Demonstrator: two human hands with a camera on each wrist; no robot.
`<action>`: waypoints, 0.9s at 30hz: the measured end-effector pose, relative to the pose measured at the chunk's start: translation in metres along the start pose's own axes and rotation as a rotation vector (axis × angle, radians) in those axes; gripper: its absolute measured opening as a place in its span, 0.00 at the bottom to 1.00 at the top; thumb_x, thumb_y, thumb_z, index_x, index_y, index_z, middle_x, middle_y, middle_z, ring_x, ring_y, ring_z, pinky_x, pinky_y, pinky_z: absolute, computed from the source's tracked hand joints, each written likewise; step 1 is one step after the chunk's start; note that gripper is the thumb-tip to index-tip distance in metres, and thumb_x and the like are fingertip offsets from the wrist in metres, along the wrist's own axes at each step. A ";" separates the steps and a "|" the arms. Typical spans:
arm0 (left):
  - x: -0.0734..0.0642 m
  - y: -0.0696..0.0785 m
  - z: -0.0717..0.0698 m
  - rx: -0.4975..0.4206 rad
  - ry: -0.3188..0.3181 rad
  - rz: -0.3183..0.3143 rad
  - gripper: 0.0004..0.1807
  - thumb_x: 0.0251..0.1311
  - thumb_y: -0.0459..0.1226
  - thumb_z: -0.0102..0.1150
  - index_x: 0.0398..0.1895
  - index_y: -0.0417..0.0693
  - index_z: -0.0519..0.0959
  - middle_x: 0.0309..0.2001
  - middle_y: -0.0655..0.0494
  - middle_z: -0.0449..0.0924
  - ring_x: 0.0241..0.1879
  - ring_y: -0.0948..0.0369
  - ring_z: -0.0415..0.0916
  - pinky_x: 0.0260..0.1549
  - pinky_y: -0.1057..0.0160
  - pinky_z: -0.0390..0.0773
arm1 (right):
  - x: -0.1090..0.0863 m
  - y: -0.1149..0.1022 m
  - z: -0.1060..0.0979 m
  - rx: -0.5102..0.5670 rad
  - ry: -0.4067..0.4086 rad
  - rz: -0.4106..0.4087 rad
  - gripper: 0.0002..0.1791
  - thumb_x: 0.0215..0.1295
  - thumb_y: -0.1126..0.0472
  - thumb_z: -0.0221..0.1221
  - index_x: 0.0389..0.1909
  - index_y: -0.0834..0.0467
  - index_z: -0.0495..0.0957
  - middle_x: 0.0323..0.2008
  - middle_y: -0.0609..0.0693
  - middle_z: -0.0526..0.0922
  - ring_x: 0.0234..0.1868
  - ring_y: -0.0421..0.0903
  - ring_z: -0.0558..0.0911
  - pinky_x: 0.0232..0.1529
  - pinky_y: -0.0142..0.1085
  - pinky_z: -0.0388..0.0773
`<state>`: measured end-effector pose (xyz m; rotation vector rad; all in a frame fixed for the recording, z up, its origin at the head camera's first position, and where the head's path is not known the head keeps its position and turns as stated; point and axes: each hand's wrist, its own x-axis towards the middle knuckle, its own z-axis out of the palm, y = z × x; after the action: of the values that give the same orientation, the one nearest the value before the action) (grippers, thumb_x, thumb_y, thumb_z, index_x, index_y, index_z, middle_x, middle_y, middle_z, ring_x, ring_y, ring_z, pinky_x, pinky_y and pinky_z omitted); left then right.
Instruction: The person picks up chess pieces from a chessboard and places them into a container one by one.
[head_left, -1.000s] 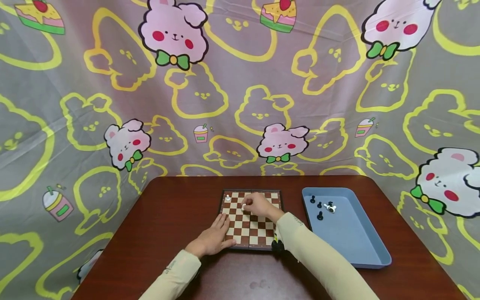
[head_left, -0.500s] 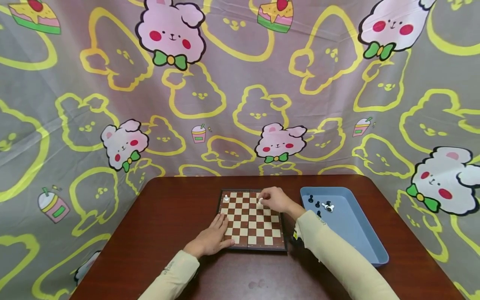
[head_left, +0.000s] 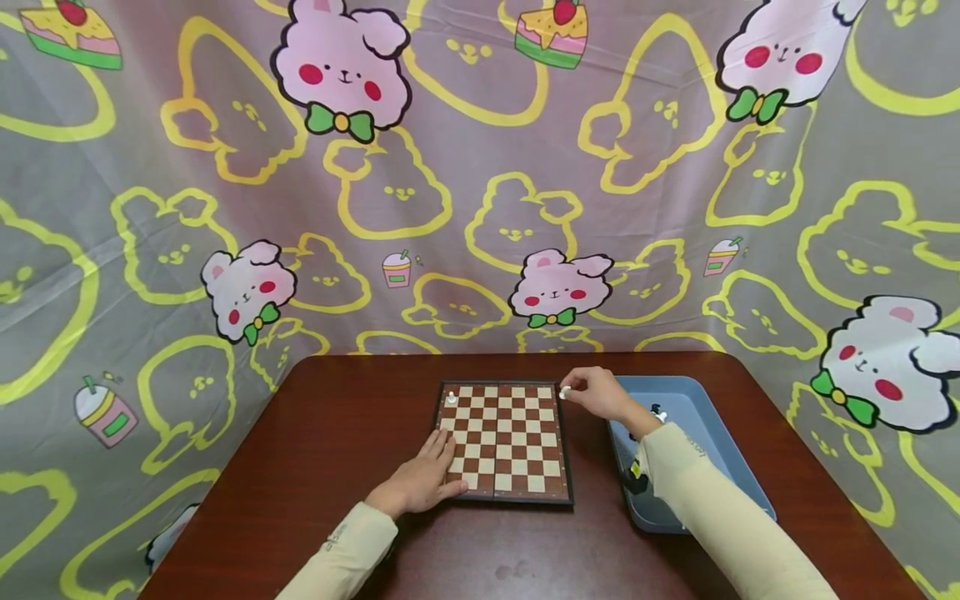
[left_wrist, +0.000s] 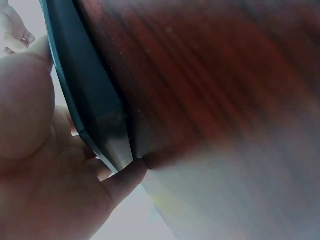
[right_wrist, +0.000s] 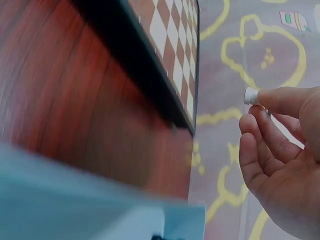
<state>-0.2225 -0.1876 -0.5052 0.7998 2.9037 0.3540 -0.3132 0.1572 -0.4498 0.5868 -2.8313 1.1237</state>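
Observation:
A brown and cream chessboard [head_left: 504, 442] lies on the table with one white chess piece [head_left: 452, 397] at its far left corner. My left hand [head_left: 422, 481] rests flat at the board's left front corner, fingers along the left edge and thumb at the front. In the left wrist view its palm and fingers lie against the board's dark side. Beyond the board's far right corner, my right hand [head_left: 600, 393] pinches a small white chess piece [right_wrist: 251, 96] between thumb and fingertips. The hand is raised above the tray's near-left rim; most of that piece is hidden.
The blue tray [head_left: 693, 404] stands right of the board, partly covered by the right forearm. A black chess piece [head_left: 656, 409] and a white one [head_left: 661, 416] show inside it. A patterned cloth [head_left: 465, 208] hangs behind the table [head_left: 337, 433].
My right hand has moved from over the middle of the board rightward past its far right corner, carrying the white chess piece. My left hand has stayed on the board's corner.

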 end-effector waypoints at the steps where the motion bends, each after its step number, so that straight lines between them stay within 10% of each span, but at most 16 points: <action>1: 0.000 0.000 0.000 -0.001 -0.001 0.001 0.45 0.64 0.57 0.49 0.70 0.30 0.53 0.72 0.34 0.42 0.71 0.44 0.39 0.61 0.50 0.61 | -0.002 0.003 -0.003 0.001 0.008 0.011 0.07 0.64 0.61 0.60 0.39 0.59 0.82 0.31 0.46 0.79 0.31 0.44 0.76 0.31 0.40 0.72; 27: 0.000 0.000 -0.001 -0.011 0.006 0.009 0.45 0.64 0.57 0.49 0.70 0.29 0.54 0.72 0.33 0.43 0.71 0.43 0.39 0.59 0.49 0.63 | -0.042 0.065 -0.051 -0.049 -0.013 0.077 0.05 0.64 0.64 0.59 0.37 0.61 0.80 0.31 0.49 0.80 0.31 0.46 0.77 0.29 0.39 0.73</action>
<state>-0.2224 -0.1877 -0.5042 0.8121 2.9017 0.3739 -0.3027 0.2487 -0.4616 0.4881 -2.9062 1.0615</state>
